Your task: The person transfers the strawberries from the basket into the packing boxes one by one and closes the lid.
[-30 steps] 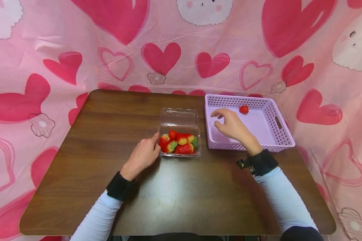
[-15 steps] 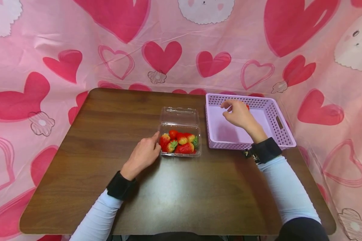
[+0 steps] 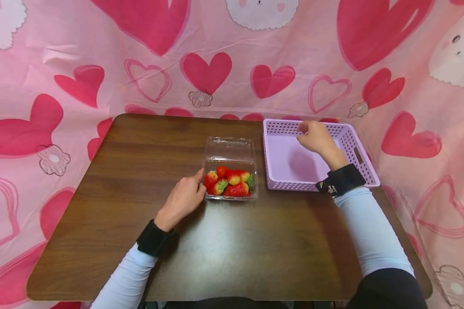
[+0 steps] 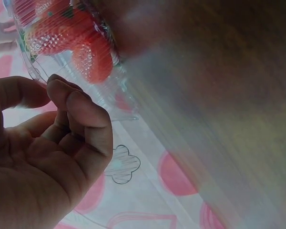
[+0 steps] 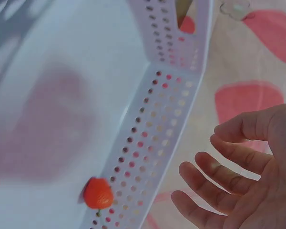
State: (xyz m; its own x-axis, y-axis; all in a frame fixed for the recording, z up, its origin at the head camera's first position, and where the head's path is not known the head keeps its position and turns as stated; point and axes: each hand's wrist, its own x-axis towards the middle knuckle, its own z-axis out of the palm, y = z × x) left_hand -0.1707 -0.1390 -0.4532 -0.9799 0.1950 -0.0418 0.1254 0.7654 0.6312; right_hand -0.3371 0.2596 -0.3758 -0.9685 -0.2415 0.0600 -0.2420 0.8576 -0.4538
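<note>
Right hand (image 3: pixel 315 136): fingers apart, empty, over basket (image 3: pixel 361 165) far wall; strawberry (image 5: pixel 98 192) lies against it.
Left hand (image 3: pixel 183 198): loosely curled, touching strawberry box (image 3: pixel 230 183), mid-desk (image 3: pixel 112 180).

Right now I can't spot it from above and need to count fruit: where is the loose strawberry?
The strawberry shows only in the right wrist view, lying inside the lilac basket against its perforated wall, near the right hand, which hides it in the head view.

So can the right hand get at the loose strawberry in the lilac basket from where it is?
Probably yes. The right hand hangs over the far end of the lilac basket, fingers relaxed and holding nothing. The strawberry lies alone against the perforated wall just below, with nothing covering it.
</note>
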